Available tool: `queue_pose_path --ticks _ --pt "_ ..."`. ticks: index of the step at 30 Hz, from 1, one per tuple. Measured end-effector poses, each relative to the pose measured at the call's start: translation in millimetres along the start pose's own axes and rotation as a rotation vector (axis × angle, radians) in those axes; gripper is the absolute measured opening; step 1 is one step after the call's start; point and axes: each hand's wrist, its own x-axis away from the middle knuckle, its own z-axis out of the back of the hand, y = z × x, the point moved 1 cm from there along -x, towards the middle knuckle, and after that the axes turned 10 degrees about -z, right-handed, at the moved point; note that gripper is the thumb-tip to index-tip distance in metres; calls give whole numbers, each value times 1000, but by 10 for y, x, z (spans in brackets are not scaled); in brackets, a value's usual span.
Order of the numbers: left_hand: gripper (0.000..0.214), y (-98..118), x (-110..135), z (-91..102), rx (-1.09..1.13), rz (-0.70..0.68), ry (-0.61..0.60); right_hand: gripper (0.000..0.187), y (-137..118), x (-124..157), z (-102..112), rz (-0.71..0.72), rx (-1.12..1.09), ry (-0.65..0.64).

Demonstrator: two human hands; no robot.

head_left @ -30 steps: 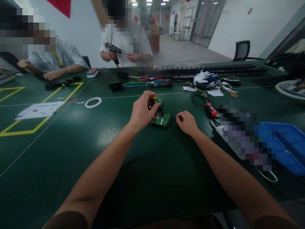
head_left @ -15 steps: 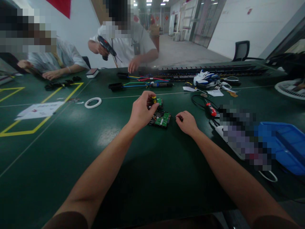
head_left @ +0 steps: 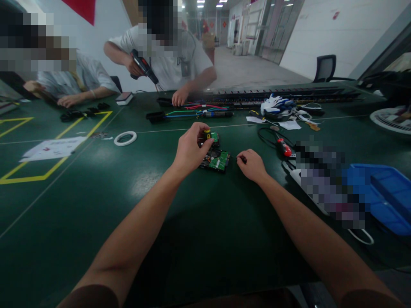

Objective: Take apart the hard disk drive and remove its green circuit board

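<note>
The circuit board [head_left: 215,159] lies on the table [head_left: 96,214]. Left of it lies a tape ring [head_left: 125,138], right of it a screwdriver [head_left: 284,147], behind it some wires [head_left: 199,112].

Electronics assembly workshop: a long green surface [head_left: 96,222] with yellow zone lines [head_left: 97,126] at left, a green circuit board [head_left: 219,160] mid-frame, coloured wire harnesses [head_left: 192,112], a co-worker's power driver [head_left: 143,67] upper left, and a blue bin [head_left: 385,192] at right.

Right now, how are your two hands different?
The left hand is lifted over the green board. The right hand lies low on the table, to the right of the board. The left pinches a yellow-topped tool held upright, and the right pinches only a small dark bit. Both are bare and curled shut.
</note>
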Motion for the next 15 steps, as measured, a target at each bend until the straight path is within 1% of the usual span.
queue_pose_path --ticks 6,9,15 --pt "32 45 -19 65 -73 -48 17 11 11 -17 -19 17 12 15" --pt "35 64 -34 91 -110 -66 -7 12 22 -18 -29 11 9 21" --pt "38 112 -48 105 -88 -98 -57 12 3 -9 -14 2 13 10"
